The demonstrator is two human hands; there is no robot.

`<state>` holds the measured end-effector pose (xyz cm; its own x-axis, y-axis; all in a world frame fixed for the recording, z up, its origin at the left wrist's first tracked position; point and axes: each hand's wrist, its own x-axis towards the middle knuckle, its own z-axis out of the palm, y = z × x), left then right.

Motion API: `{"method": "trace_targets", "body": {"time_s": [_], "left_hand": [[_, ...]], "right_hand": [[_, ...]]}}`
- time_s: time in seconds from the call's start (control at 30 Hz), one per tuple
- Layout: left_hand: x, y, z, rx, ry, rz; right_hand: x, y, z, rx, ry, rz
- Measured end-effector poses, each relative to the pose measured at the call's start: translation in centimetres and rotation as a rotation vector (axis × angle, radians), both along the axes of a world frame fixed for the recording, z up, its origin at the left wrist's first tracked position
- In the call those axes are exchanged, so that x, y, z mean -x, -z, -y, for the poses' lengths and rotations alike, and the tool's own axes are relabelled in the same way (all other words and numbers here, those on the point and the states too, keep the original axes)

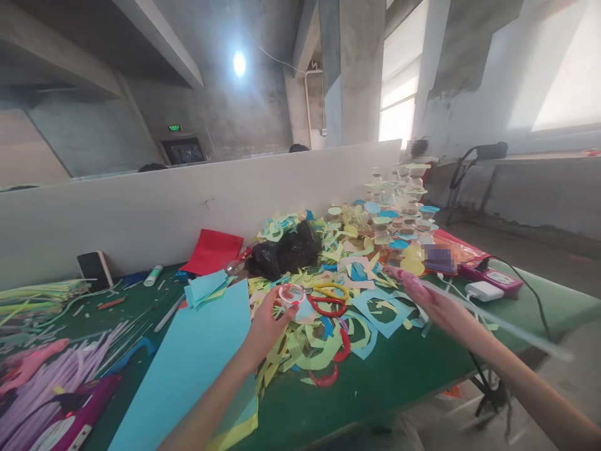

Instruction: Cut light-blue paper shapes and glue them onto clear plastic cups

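Note:
My left hand (271, 322) grips a small clear round plastic cup (292, 294) by its sides, rim upward. My right hand (429, 300), slightly blurred, is wrapped around a pink hot glue gun (398, 273), its nozzle pointing left. A long translucent glue stick (511, 329) runs back from the gun over my forearm. Between my hands lie scissors with yellow and red handles (331, 297) on a heap of paper scraps (310, 347). Blue paper with a round hole (382, 311) lies just left of my right hand.
Stacked clear cups with paper discs (399, 213) stand at back right. A black plastic bag (286, 250) sits on the scraps. Blue sheets (188, 369), purple sticks (61, 388) and a phone (94, 270) are left. A magenta box with a cable (493, 279) lies right.

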<state>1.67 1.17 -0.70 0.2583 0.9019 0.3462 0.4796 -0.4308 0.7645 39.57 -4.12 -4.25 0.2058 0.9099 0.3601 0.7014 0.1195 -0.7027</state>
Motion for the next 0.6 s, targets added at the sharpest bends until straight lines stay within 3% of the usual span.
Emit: {"method": "trace_targets", "body": {"time_s": [0.17, 0.27, 0.47, 0.6], "left_hand": [[-0.1, 0.2, 0.0, -0.039, -0.015, -0.011], [-0.2, 0.2, 0.2, -0.031, -0.001, -0.039], [-0.9, 0.2, 1.0, 0.125, 0.137, 0.027], [-1.4, 0.5, 1.4, 0.135, 0.146, 0.079]], "right_hand": [[1.0, 0.0, 0.1, 0.184, -0.015, -0.384], [2.7, -0.6, 0.6, 0.262, -0.105, -0.592], [5.4, -2.2, 2.3, 0.325, -0.217, -0.57], [7.2, -3.0, 3.3, 0.335, -0.272, -0.556]]}}
